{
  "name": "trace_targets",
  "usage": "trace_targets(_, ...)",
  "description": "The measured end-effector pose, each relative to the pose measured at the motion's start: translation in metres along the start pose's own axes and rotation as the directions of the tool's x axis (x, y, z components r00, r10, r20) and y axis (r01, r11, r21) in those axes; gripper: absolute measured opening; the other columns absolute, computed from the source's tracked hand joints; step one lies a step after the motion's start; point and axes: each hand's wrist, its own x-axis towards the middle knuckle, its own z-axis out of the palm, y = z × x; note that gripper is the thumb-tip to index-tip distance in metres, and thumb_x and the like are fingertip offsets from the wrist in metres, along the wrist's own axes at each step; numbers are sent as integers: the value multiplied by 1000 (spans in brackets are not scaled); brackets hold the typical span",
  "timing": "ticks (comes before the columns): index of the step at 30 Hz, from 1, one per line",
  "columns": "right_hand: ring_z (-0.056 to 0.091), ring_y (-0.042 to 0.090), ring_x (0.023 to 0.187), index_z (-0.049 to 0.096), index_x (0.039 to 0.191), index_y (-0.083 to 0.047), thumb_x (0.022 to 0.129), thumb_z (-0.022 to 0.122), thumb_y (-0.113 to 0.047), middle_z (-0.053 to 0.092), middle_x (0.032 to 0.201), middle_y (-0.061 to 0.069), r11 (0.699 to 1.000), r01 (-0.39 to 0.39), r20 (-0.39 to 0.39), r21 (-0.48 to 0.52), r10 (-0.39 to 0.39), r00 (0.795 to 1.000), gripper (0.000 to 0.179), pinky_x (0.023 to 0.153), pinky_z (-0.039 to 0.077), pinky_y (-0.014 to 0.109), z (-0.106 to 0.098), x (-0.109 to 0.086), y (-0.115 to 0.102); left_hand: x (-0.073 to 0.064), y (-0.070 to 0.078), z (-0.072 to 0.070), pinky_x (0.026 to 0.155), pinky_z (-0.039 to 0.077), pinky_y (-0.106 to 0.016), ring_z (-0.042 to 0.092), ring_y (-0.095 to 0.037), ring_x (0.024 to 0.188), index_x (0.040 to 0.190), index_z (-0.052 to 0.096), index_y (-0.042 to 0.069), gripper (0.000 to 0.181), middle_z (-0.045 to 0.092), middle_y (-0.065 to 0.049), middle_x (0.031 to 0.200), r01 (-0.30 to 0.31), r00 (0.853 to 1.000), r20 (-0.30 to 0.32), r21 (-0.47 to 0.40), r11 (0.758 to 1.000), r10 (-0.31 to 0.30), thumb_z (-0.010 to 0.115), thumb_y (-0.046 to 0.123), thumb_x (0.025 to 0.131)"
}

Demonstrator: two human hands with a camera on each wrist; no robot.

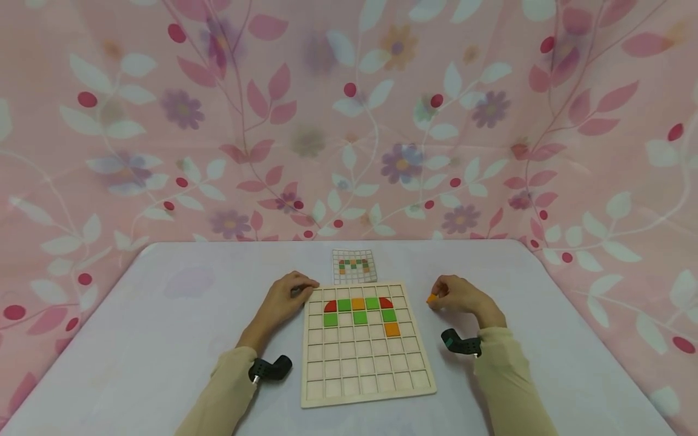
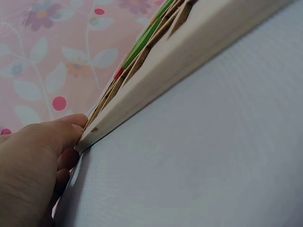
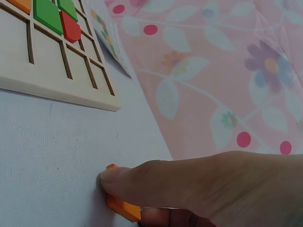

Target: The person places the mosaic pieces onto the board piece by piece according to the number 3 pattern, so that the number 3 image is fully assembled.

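Note:
A square wooden grid board (image 1: 349, 367) lies on the table, with red, green and orange tiles set in its upper rows. My left hand (image 1: 285, 300) holds the board's far left corner; in the left wrist view the fingers (image 2: 71, 124) meet that corner. To the right of the board, my right hand (image 1: 459, 295) pinches an orange tile (image 1: 432, 298) between thumb and fingers. The right wrist view shows the thumb over this orange tile (image 3: 124, 209), close above the tablecloth. Part of the tile is hidden by the thumb.
A small pattern card (image 1: 354, 277) with a printed coloured grid lies beyond the board's far edge. White cloth covers the table (image 1: 180, 339). A pink floral curtain (image 1: 349, 121) hangs behind it. Both wrists wear small black cameras.

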Motion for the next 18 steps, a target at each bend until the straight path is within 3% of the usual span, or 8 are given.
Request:
trace_targets(12, 50, 17, 74, 59, 92, -2, 80, 72, -18, 58, 84, 6, 997, 12, -47, -80, -16, 999, 24, 65, 41, 27, -1, 1, -4, 4, -5, 3, 82, 50, -33, 60, -8, 92, 97, 72, 25, 14, 65, 9, 96, -14, 1000, -10, 1, 1000, 14, 64, 16, 90)
trace_targets(18, 50, 16, 77, 61, 95, -5, 84, 68, -22, 58, 84, 4, 999, 46, -56, -25, -47, 997, 21, 67, 41, 27, 0, 1, -7, 2, -4, 3, 82, 49, -35, 61, -10, 92, 97, 73, 22, 14, 66, 7, 96, -14, 1000, -14, 9, 1000, 14, 65, 14, 89)
